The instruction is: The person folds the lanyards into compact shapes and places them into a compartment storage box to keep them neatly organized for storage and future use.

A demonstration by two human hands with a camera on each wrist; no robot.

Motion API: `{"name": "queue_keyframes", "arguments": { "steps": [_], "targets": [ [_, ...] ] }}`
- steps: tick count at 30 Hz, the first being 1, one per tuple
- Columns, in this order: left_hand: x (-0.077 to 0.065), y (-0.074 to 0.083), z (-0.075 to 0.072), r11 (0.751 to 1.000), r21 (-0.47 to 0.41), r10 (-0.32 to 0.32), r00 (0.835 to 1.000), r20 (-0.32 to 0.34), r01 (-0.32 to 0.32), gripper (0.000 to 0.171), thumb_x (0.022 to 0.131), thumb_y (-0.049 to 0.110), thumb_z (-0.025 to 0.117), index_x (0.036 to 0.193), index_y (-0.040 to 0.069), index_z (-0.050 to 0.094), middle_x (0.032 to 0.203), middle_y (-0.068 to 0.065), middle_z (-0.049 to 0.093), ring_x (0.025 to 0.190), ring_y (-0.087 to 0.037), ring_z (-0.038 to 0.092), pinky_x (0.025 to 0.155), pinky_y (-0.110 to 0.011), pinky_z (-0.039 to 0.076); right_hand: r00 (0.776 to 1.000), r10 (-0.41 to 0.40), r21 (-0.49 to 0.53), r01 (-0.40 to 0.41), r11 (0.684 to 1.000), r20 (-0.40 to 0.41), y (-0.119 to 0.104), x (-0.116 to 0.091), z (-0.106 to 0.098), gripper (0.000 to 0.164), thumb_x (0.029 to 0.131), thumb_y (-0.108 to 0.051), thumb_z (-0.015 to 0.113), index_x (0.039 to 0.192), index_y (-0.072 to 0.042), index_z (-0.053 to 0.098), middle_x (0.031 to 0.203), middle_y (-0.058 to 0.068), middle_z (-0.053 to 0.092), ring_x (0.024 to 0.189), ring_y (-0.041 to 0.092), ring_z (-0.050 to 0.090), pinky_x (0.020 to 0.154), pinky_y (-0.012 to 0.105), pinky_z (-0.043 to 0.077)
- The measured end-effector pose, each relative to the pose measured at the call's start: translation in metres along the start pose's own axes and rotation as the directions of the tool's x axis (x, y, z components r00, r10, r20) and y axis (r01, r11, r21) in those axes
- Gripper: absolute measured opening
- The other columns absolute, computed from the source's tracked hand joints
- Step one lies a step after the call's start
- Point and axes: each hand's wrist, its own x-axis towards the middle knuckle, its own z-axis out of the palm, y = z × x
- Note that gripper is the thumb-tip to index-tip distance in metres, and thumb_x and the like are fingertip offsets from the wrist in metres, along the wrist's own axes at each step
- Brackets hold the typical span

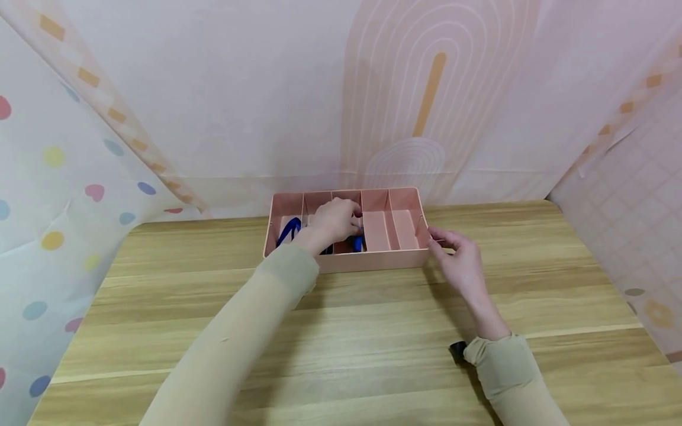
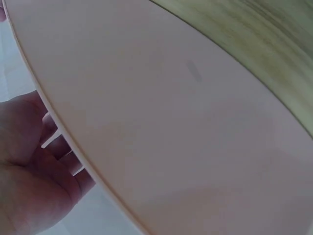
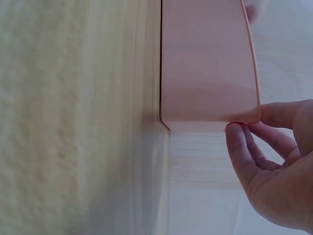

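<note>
A pink divided box (image 1: 373,260) stands on the wooden table near the back wall. My left hand (image 1: 334,222) reaches down into its middle compartments with bent fingers, close to a blue object (image 1: 358,243). Behind the box's front wall (image 2: 161,112) the left fingertips are hidden in the left wrist view, and I cannot tell whether they hold that object. At the box's right end, my right hand (image 1: 458,260) pinches the corner by the rim, with fingers on both sides of it in the right wrist view. A dark blue looped item (image 1: 289,229) lies in the leftmost compartment.
Two compartments at the right show bare pink floors (image 1: 377,231). Patterned cloth (image 1: 240,118) hangs behind the table (image 1: 346,355) and along both sides. A small black object (image 1: 457,351) is beside the right sleeve (image 1: 506,367).
</note>
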Motion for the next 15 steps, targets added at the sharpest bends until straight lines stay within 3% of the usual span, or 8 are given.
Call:
{"name": "queue_keyframes", "arguments": {
  "steps": [6, 13, 15],
  "targets": [
    [-0.007, -0.004, -0.001, 0.996, -0.085, 0.002, 0.995, -0.096, -0.011, 0.041, 0.104, 0.021, 0.066, 0.143, 0.011, 0.064, 0.144, -0.008, 0.069, 0.131, -0.027, 0.067, 0.113, -0.046, 0.054, 1.0, -0.011, 0.025, 0.011, 1.0, 0.012, -0.001, 0.001, -0.005, 0.036, 0.105, -0.015, 0.063, 0.137, 0.001, 0.067, 0.127, 0.025, 0.073, 0.113, 0.033, 0.068, 0.08, 0.001, 0.046],
    [-0.03, -0.009, -0.001, 0.982, -0.179, 0.02, 0.977, -0.212, -0.059, 0.05, 0.105, 0.033, 0.065, 0.151, 0.013, 0.057, 0.154, -0.009, 0.06, 0.148, -0.032, 0.052, 0.123, -0.05, 0.044, 0.997, -0.071, -0.017, 0.071, 0.997, -0.003, -0.008, -0.003, -0.012, 0.036, 0.104, -0.017, 0.065, 0.137, -0.001, 0.068, 0.127, 0.023, 0.073, 0.115, 0.033, 0.069, 0.079, 0.002, 0.047],
    [-0.038, -0.012, 0.001, 0.98, -0.183, 0.031, 0.967, -0.253, -0.079, 0.052, 0.106, 0.036, 0.063, 0.153, 0.014, 0.055, 0.157, -0.009, 0.058, 0.152, -0.033, 0.047, 0.127, -0.052, 0.04, 0.995, -0.103, -0.04, 0.103, 0.994, -0.007, -0.009, -0.004, -0.012, 0.036, 0.103, -0.015, 0.067, 0.136, 0.0, 0.068, 0.128, 0.023, 0.073, 0.116, 0.034, 0.069, 0.081, 0.007, 0.051]
  ]
}}
